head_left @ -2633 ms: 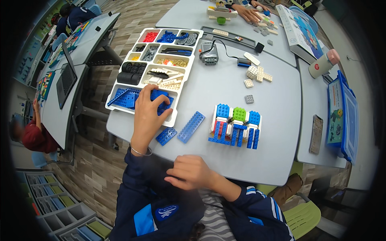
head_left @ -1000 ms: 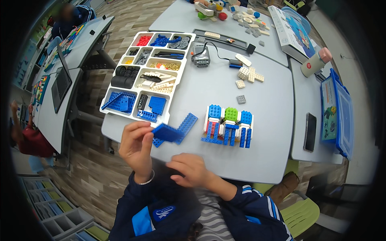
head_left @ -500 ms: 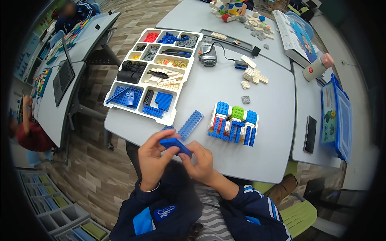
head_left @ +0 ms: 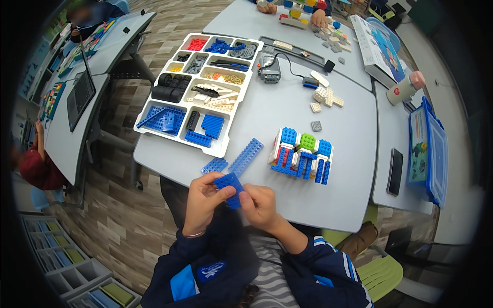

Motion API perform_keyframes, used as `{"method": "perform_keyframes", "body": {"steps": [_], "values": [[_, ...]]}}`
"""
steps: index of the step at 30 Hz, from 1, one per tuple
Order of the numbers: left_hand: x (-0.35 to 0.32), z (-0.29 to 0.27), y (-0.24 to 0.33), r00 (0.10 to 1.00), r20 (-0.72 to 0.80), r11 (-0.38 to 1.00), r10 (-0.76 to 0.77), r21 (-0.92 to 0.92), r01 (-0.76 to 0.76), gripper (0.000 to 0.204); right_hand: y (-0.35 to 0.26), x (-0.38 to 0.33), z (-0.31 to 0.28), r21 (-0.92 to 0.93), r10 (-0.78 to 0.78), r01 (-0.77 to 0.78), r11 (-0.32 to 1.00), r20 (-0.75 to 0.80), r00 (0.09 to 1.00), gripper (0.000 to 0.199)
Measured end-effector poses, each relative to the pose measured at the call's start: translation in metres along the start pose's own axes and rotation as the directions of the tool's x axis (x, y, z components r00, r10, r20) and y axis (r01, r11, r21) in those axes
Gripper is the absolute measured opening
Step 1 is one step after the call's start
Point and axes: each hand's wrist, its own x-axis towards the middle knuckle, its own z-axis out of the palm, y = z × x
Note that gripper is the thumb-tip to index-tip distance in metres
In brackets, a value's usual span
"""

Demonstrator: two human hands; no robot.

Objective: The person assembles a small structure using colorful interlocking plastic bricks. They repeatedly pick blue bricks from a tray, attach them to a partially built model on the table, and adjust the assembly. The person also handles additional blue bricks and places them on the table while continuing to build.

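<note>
Between my hands, above the near edge of the table, is a blue studded building plate. My left hand pinches its left side with the thumb on the face. My right hand grips its right edge between thumb and fingers. Just beyond lie a long blue plate and a shorter blue plate on the grey table. To the right stands a built block model with blue and green tops, white sides and blue strips at its front.
A white sorting tray of parts sits at the left. Farther back are a grey battery box with a cable and loose white bricks. At right are a phone, a bottle and a blue-lidded box. Another person's hands work opposite.
The blue plate in my hands has turned so its studded face shows. The shorter plate behind my left hand has come more into sight. Another person's hands now show at the far table.
</note>
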Motion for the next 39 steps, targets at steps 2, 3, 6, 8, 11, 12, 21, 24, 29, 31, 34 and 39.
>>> {"method": "perform_keyframes", "body": {"steps": [2, 3, 6, 8, 11, 12, 21, 24, 29, 31, 34, 39], "values": [[0.002, 0.004, -0.002, 1.0, -0.011, 1.0, 0.016, 0.008, -0.016, 0.024, 0.0, -0.001, -0.001, -0.027, 0.05, -0.051, 0.998, -0.018, 0.999, 0.029], [0.001, 0.006, -0.001, 1.0, -0.023, 0.999, 0.013, 0.03, -0.012, 0.026, 0.0, -0.002, -0.002, -0.02, 0.069, -0.07, 0.997, -0.027, 0.997, 0.029], [-0.002, 0.004, 0.009, 0.999, 0.038, 0.974, -0.002, 0.226, -0.007, 0.032, 0.001, -0.004, -0.003, -0.062, 0.062, -0.068, 0.996, -0.088, 0.994, 0.032], [0.002, -0.003, 0.021, 0.984, 0.146, 0.877, 0.099, 0.454, -0.156, 0.041, 0.002, -0.006, -0.002, 0.005, 0.148, -0.15, 0.989, -0.182, 0.972, 0.033], [0.022, -0.014, 0.031, 0.921, 0.031, 0.505, 0.389, 0.829, -0.241, 0.034, 0.007, -0.006, 0.0, 0.074, 0.227, -0.216, 0.974, -0.219, 0.949, 0.036], [0.03, -0.019, 0.035, 0.898, 0.03, 0.369, 0.44, 0.905, -0.211, 0.034, 0.008, -0.005, 0.001, 0.101, 0.242, -0.224, 0.969, -0.22, 0.945, 0.038], [0.096, -0.027, 0.039, 0.846, 0.218, -0.083, 0.487, 0.975, -0.204, 0.041, 0.004, -0.001, 0.003, 0.097, 0.319, -0.307, 0.947, -0.158, 0.934, 0.035], [0.101, -0.025, 0.035, 0.878, 0.154, -0.069, 0.453, 0.988, -0.138, 0.045, 0.003, 0.001, 0.004, 0.111, 0.328, -0.314, 0.943, -0.14, 0.934, 0.036], [0.101, -0.025, 0.039, 0.877, 0.153, -0.027, 0.456, 0.987, -0.158, 0.044, 0.006, 0.002, 0.006, 0.08, 0.343, -0.336, 0.938, -0.093, 0.935, 0.036], [0.098, -0.025, 0.043, 0.814, 0.181, 0.005, 0.552, 0.975, -0.221, 0.043, 0.005, 0.004, 0.006, 0.073, 0.333, -0.327, 0.942, -0.102, 0.937, 0.035], [0.085, -0.028, 0.05, 0.809, 0.067, 0.208, 0.584, 0.951, -0.229, 0.048, 0.002, 0.014, 0.009, -0.01, 0.302, -0.305, 0.952, -0.099, 0.948, 0.035], [0.063, -0.032, 0.047, 0.856, -0.079, 0.636, 0.511, 0.705, -0.314, 0.049, -0.004, 0.046, 0.022, 0.304, 0.567, -0.565, 0.767, 0.091, 0.819, 0.03]]}}
